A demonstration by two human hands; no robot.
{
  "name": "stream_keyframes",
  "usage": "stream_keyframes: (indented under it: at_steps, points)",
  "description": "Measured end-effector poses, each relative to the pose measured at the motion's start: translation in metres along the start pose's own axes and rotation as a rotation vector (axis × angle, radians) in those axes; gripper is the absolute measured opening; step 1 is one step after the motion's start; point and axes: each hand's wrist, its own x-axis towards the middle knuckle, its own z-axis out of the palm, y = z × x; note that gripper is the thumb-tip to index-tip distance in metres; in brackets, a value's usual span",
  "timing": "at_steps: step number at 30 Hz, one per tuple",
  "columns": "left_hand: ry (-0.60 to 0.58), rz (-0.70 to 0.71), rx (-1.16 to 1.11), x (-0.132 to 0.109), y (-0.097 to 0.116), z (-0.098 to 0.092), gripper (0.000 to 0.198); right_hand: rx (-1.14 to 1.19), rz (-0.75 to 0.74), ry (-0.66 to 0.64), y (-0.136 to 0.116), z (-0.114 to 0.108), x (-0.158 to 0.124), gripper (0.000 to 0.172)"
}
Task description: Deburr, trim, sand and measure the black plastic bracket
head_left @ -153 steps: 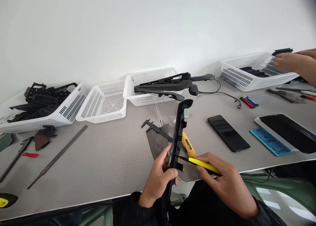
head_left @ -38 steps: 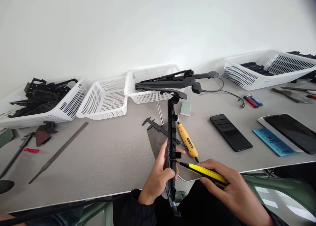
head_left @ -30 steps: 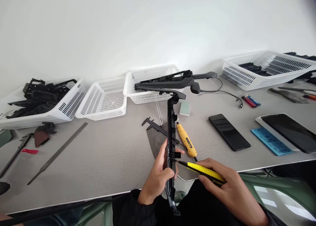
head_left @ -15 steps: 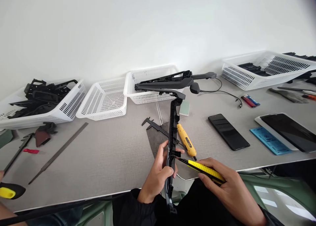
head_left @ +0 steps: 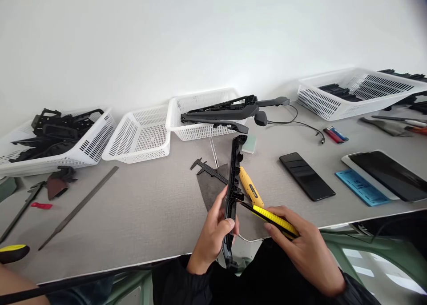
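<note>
The left hand (head_left: 211, 239) clasps the black strip (head_left: 232, 177), seemingly to steady it; the right hand (head_left: 307, 248) grasps the yellow cutter (head_left: 271, 217), its tip at the strip's right edge.

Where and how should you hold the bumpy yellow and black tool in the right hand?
Probably by its bumpy yellow handle, pinched from the right. That end is thicker and slopes towards the right hand, while the thin dark tip points left at the black strip, so I'd keep clear of the tip.
</note>
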Motion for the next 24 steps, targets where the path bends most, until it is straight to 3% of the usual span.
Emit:
stream_keyframes:
  at_steps: [7,12,17,22,24]
  points:
    - [0.010,-0.006,-0.014,-0.001,-0.002,-0.001,0.090,-0.002,-0.037,-0.146,-0.013,-0.008,-0.002,0.022]
    - [0.013,-0.007,0.012,-0.001,0.001,0.002,0.090,-0.018,0.003,-0.060,-0.014,-0.010,-0.001,0.025]
    - [0.008,-0.023,0.030,-0.001,0.005,0.004,0.093,-0.006,-0.002,-0.154,-0.016,-0.010,-0.001,0.027]
    - [0.006,-0.032,0.046,-0.001,0.006,0.004,0.090,0.004,0.054,-0.071,-0.016,-0.010,0.000,0.031]
    - [0.015,-0.043,0.056,-0.001,0.007,0.004,0.091,0.013,0.041,-0.122,-0.019,-0.011,0.000,0.030]
